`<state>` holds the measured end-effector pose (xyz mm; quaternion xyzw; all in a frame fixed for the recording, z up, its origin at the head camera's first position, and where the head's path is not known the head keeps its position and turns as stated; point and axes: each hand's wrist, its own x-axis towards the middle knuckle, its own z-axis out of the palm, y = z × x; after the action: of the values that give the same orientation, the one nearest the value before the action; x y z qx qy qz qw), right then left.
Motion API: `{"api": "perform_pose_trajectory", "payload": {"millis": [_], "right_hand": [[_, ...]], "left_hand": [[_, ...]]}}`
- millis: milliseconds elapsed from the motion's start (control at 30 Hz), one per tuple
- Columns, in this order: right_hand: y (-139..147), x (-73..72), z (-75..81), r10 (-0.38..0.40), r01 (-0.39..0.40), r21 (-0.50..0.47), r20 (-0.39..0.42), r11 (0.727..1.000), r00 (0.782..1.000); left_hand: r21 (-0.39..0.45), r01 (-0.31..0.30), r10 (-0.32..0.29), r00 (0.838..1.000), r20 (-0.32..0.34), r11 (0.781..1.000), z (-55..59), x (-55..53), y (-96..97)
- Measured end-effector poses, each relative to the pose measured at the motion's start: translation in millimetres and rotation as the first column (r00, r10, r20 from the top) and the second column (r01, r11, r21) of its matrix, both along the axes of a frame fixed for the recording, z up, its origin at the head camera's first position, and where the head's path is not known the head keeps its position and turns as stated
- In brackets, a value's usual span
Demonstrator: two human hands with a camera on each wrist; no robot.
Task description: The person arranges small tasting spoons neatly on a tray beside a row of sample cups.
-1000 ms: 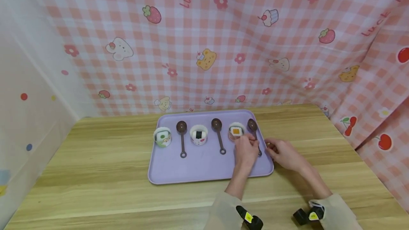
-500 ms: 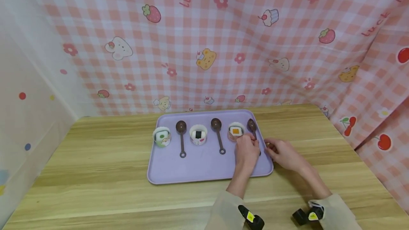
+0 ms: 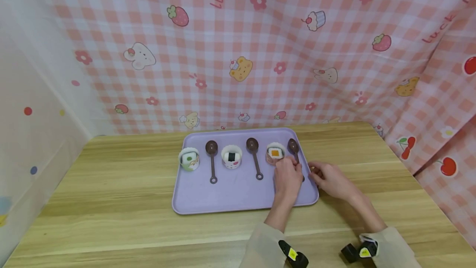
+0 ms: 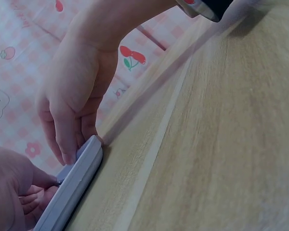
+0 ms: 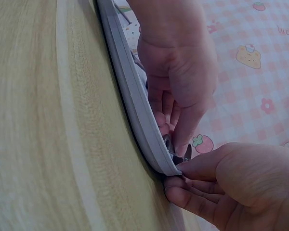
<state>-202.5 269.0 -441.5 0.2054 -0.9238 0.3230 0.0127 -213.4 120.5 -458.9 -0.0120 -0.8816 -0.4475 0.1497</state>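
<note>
On a lavender tray [image 3: 223, 202] lie several brown spoons and small cups in a row. My left hand [image 3: 288, 181] is over the tray's right part, its fingers pinching the handle of the rightmost spoon [image 3: 293, 146]; the hand hides part of that handle. My right hand [image 3: 332, 180] grips the tray's right rim, thumb and fingers on either side, as the right wrist view shows. Just left of my left hand stands a pinkish cup [image 3: 270, 159] holding a white block with an orange square [image 3: 275, 153].
Other spoons, a middle spoon [image 3: 254, 156] and a left spoon [image 3: 212, 158], alternate with a white cup [image 3: 231, 164] and a green cup [image 3: 189, 166], each holding a sushi-like piece. The wooden table [image 3: 111, 202] extends around the tray. A checked pink cloth [image 3: 208, 44] hangs behind.
Both hands stay at nearly the same places. The left hand has shifted very slightly to the right along the spoon; the tray and cups keep their places.
</note>
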Motion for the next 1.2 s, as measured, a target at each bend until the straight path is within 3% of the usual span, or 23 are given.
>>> {"api": "perform_pose_trajectory", "payload": {"millis": [167,933,1200], "right_hand": [[0.0,-0.3,0.0,-0.003,0.003,0.002,0.000,1.000,1.000],[-0.9,0.0,-0.3,-0.014,0.015,-0.008,0.010,1.000,1.000],[-2.2,1.3,1.4,-0.017,0.017,-0.011,-0.008,1.000,1.000]], "left_hand": [[-0.030,-0.012,0.011,1.000,-0.017,0.999,-0.8,0.7,1.1],[-0.060,-0.007,0.010,0.999,0.049,0.998,10.7,3.8,-0.6],[-0.004,0.054,-0.054,0.998,0.012,0.999,19.5,4.9,-3.2]]}}
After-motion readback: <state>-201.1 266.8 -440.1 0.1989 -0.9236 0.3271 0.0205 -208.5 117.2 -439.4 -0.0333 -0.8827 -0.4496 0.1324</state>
